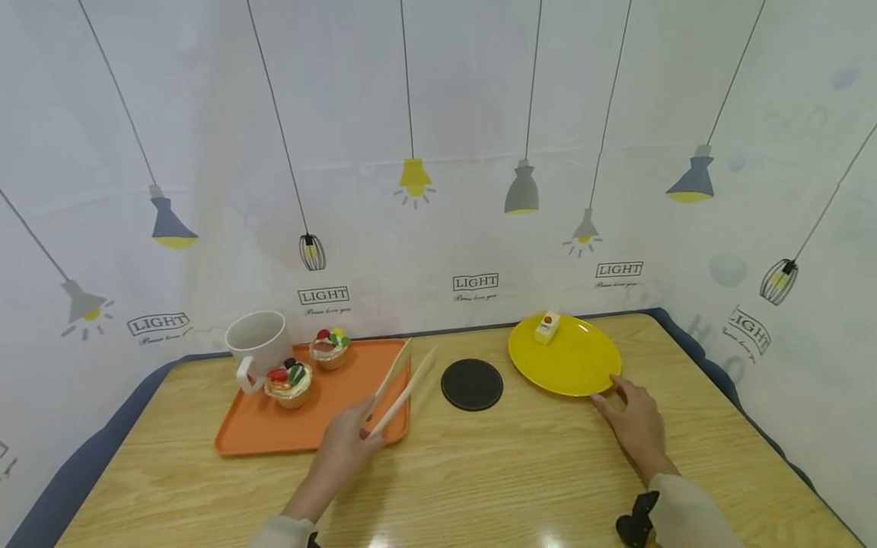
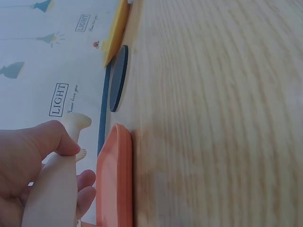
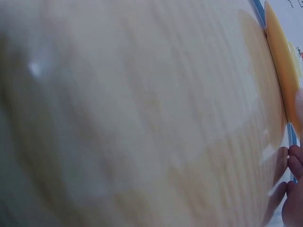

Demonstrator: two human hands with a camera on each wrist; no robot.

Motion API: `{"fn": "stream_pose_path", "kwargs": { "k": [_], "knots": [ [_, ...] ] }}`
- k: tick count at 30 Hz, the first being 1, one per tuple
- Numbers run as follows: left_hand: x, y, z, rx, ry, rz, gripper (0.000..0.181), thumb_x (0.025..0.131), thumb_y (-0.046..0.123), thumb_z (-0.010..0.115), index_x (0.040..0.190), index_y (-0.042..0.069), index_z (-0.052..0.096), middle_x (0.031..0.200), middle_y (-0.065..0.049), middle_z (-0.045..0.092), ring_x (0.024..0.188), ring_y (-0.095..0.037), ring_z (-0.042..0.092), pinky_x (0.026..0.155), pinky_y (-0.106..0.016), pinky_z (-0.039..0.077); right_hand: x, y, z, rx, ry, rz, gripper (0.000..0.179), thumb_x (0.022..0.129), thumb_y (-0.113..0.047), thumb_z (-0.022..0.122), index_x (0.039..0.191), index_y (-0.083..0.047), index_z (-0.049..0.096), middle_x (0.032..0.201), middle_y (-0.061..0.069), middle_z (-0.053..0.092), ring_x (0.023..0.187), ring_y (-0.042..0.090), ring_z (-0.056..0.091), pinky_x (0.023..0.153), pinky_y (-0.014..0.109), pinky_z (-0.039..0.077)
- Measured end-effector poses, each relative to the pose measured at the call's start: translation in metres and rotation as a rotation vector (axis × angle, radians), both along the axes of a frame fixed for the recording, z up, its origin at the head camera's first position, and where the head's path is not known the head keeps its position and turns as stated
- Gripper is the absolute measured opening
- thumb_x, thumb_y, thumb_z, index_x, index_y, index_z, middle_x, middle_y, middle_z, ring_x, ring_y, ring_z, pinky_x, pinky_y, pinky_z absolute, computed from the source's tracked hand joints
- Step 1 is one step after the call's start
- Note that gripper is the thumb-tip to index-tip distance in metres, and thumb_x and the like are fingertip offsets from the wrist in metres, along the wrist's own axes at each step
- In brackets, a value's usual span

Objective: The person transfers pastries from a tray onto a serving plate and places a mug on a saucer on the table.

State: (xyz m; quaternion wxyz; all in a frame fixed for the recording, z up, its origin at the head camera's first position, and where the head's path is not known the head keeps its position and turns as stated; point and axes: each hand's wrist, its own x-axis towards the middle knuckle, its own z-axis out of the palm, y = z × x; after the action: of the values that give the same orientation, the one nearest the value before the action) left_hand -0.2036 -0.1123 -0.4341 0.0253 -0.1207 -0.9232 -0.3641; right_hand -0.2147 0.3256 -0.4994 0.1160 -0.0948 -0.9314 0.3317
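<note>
My left hand (image 1: 345, 445) holds a pair of cream-coloured tongs (image 1: 404, 394). The tips of the tongs stand apart with nothing between them, above the right side of an orange tray (image 1: 342, 396). In the left wrist view the thumb lies along one arm of the tongs (image 2: 54, 189). My right hand (image 1: 636, 422) is at the near right rim of a yellow plate (image 1: 575, 358), thumb and fingers pinching the edge. A small white cake piece (image 1: 547, 328) with a red-orange topping sits on the plate toward its far left. The right wrist view shows only part of the plate (image 3: 281, 61).
Two toy cupcakes, one in front (image 1: 289, 385) and one behind (image 1: 330, 350), stand on the tray's left part. A white mug (image 1: 259, 342) stands at its back left corner. A black round coaster (image 1: 472, 384) lies between tray and plate. A printed curtain (image 1: 466, 221) backs the wooden table (image 1: 493, 472).
</note>
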Motion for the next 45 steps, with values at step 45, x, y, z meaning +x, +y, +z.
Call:
{"fn": "stream_pose_path", "kwargs": {
  "k": [45],
  "knots": [
    [0.036, -0.069, -0.002, -0.084, -0.011, 0.133, 0.061, 0.071, 0.000, 0.070, 0.128, -0.009, 0.050, 0.100, -0.018, 0.064, 0.066, -0.012, 0.058, 0.049, -0.023, 0.044, 0.000, 0.001, -0.002, 0.025, 0.026, 0.008, 0.074, 0.089, -0.048, 0.054, 0.136, 0.007, 0.038, 0.129, 0.031, 0.041, 0.118, 0.048, 0.035, 0.095, 0.061, 0.026]
  ]
}}
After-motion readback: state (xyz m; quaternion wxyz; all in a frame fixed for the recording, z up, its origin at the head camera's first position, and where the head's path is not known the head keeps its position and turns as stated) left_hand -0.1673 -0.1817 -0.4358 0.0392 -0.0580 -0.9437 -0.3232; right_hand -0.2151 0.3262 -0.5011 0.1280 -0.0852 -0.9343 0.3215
